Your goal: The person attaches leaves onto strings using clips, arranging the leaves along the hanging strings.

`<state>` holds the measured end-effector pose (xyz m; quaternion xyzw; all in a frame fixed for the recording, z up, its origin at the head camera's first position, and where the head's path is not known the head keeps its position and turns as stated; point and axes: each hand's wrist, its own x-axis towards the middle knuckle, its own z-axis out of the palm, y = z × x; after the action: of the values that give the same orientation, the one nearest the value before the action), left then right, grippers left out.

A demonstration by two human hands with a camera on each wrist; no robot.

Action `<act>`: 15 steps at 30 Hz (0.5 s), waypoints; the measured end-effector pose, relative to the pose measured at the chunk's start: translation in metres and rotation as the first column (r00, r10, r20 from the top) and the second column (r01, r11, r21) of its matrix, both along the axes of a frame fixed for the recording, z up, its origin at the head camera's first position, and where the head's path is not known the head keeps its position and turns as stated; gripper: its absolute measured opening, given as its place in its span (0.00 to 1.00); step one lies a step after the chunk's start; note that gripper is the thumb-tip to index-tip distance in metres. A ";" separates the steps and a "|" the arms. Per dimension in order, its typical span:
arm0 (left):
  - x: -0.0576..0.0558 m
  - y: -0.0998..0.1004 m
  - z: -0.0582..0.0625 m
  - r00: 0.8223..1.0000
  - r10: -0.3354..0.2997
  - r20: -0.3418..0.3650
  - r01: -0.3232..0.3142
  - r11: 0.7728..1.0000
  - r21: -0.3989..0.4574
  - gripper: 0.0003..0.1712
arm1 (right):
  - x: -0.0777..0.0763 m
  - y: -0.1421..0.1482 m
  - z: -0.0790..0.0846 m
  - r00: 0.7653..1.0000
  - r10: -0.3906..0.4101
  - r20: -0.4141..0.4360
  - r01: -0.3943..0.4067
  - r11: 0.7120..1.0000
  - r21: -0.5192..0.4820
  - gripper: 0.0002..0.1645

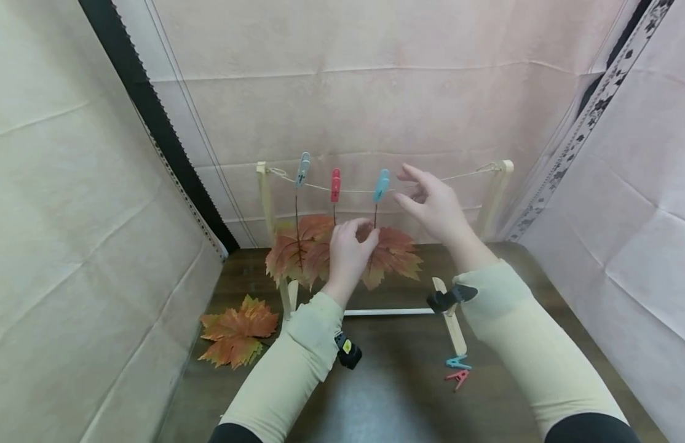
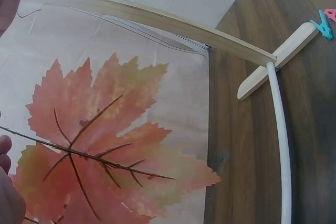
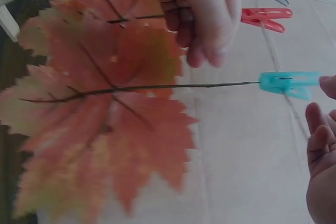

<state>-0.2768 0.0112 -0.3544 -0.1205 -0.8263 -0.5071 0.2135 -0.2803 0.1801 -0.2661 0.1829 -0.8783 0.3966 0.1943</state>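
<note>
left hand (image 1: 350, 255) — seemingly relaxed | right hand (image 1: 435, 206) — unclenched beside blue clothespin (image 1: 382, 184) | yellow label (image 1: 347, 346) illegible

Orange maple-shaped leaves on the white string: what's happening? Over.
Left hand partly hiding the middle leaf in head view. Right hand beside light-blue plastic clothespin. Three leaves clipped up. Nothing else visibly obstructing.

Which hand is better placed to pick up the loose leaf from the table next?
Probably the left hand: it is lower and nearer to the loose leaf, which lies on the left side of the table. The right hand is higher and farther away, beside the rightmost clip on the string.
</note>
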 end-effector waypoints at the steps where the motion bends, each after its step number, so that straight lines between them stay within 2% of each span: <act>1: 0.002 -0.001 -0.001 1.000 -0.004 0.006 0.004 1.000 0.007 0.15 | 0.001 0.001 -0.005 1.000 -0.013 -0.008 0.013 1.000 -0.015 0.35; 7: 0.007 -0.004 -0.012 0.999 -0.031 -0.010 0.031 1.000 0.001 0.18 | 0.009 0.006 -0.033 0.997 -0.079 -0.020 0.076 0.989 -0.128 0.34; 10: 0.010 -0.006 -0.018 0.999 -0.052 0.005 0.051 0.999 0.016 0.19 | 0.013 0.005 -0.042 0.998 -0.066 -0.016 0.061 0.976 -0.209 0.34; 15: 0.013 -0.009 -0.025 0.999 -0.047 0.006 0.047 0.998 0.043 0.18 | 0.015 0.005 -0.051 0.999 -0.040 -0.013 0.033 0.947 -0.318 0.33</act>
<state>-0.2642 0.0018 -0.3798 -0.1335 -0.8129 -0.5299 0.2013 -0.2655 0.1852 -0.3166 0.1368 -0.8043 0.5274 0.2371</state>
